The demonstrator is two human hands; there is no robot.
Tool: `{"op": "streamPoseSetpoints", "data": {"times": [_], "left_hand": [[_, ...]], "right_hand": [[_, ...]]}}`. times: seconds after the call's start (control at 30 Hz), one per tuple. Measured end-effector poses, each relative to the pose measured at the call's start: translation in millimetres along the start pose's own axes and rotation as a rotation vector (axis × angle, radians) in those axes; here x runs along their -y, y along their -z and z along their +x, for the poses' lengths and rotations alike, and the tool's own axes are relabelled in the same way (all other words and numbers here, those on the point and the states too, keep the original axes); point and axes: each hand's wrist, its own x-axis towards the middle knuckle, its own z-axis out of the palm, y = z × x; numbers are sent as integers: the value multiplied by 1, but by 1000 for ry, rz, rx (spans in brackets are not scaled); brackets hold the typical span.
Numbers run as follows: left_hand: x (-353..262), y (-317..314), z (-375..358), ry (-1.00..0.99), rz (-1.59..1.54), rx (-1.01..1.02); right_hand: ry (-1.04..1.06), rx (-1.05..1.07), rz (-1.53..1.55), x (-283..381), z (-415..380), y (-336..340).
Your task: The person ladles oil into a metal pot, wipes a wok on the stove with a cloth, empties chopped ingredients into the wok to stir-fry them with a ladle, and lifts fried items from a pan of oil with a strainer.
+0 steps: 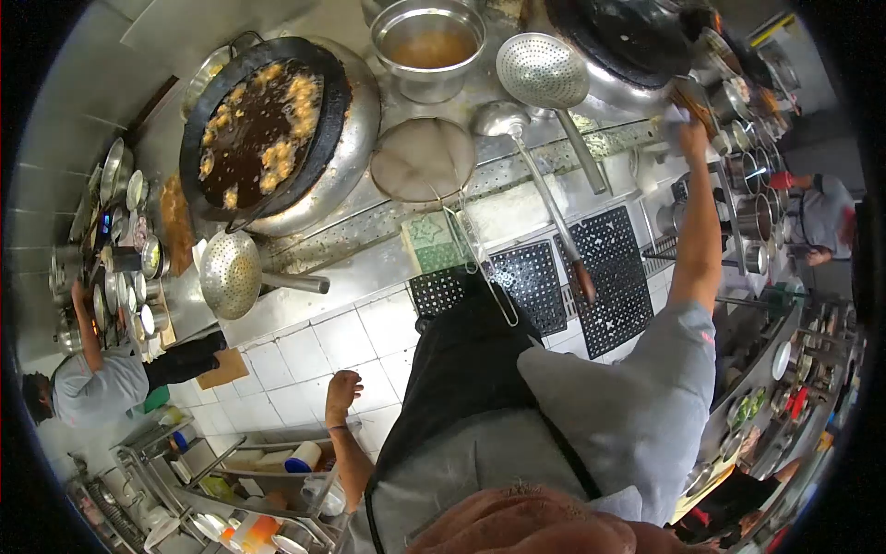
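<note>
My right hand (690, 137) is stretched out to the upper right, beside the large dark wok (620, 42). It is smeared by motion, and a whitish, cloth-like patch shows at its fingers; I cannot tell what it holds. A brown, brush-like thing (696, 100) lies right by it. My left hand (343, 395) hangs low over the tiled floor, fingers curled in with nothing showing in them. Ahead on the left, a black wok (334, 102) holds dark oil with golden pieces frying in it.
A pot of brownish liquid (429, 46), a round mesh strainer (423, 159), a long-handled ladle (501, 118) and perforated skimmers (543, 70) (231, 275) lie along the stove. Black rubber mats (604, 277) cover part of the floor. Co-workers stand at left (97, 383) and right (826, 217).
</note>
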Motion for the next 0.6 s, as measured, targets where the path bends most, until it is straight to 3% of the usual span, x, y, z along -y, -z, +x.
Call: {"op": "streamPoseSetpoints", "data": {"times": [0.07,0.13,0.27,0.37,0.5,0.6], "left_hand": [[14,6,-7,-35,-59,-57],[27,17,-13,-64,-88,-105],[66,46,-22,-104,-176,-177],[109,63,-30,-96,-314,-224],[137,72,-41,-24,-462,-268],[154,70,-46,22,-508,-276]], "right_hand": [[-121,179,-95,23,21,-17],[-269,427,97,83,26,-28],[-457,530,668,202,17,-59],[-443,572,708,254,23,-90],[-391,551,507,326,11,-97],[-466,384,339,361,8,-112]]}}
